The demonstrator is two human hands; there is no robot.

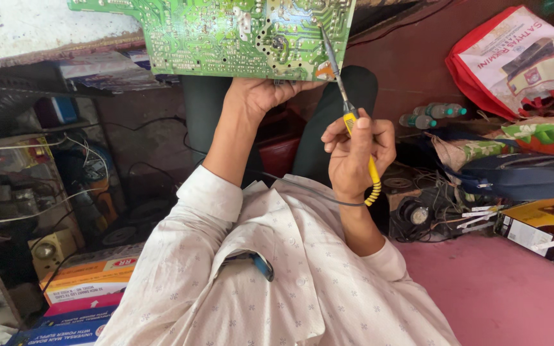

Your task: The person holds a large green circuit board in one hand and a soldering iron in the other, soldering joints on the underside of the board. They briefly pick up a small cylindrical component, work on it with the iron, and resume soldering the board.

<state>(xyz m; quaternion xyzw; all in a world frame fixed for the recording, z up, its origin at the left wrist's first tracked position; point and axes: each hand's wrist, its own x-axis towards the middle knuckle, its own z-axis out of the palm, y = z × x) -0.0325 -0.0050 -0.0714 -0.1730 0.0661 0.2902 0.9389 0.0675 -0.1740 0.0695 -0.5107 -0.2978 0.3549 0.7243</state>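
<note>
The left hand [258, 96] clamped the stiff, light, fragile green circuit board's [226, 32] bottom edge; the right hand [354, 154] gripped a yellow-handled soldering iron [347, 109].

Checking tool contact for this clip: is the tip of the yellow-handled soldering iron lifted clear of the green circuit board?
No: the yellow-handled soldering iron in the right hand has its tip resting on the green circuit board.

To my right, a red-and-white bag [514, 61] lies near plastic bottles [432, 114]; cardboard boxes [88, 279] sit at my left on the floor.
</note>
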